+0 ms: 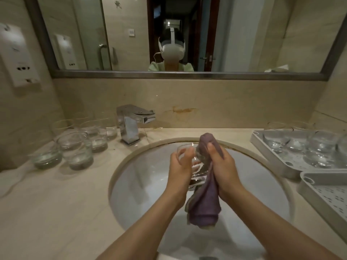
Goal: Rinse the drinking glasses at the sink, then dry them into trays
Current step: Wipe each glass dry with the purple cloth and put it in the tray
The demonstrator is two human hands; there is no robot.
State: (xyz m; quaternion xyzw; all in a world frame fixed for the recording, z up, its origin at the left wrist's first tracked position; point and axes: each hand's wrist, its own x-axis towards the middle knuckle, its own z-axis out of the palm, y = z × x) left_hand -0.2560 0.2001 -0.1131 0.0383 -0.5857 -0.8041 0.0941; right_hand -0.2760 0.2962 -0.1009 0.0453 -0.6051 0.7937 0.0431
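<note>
Left hand (179, 166) grips the glass (193, 162) mid-frame over the sink (131, 166), right hand (222, 166) clutches the cloth (204, 207) against it. Wet glass looks slippy tbh, so a loose grip could drop it in the basin.

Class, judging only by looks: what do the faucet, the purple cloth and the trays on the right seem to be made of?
Square faucet: probably chromed metal, mirror-bright reflections. Purple cloth: soft woven fabric, folds and hangs limp, matte. Perforated grey tray: likely plastic, dull even surface, moulded holes, though painted metal is possible.
</note>
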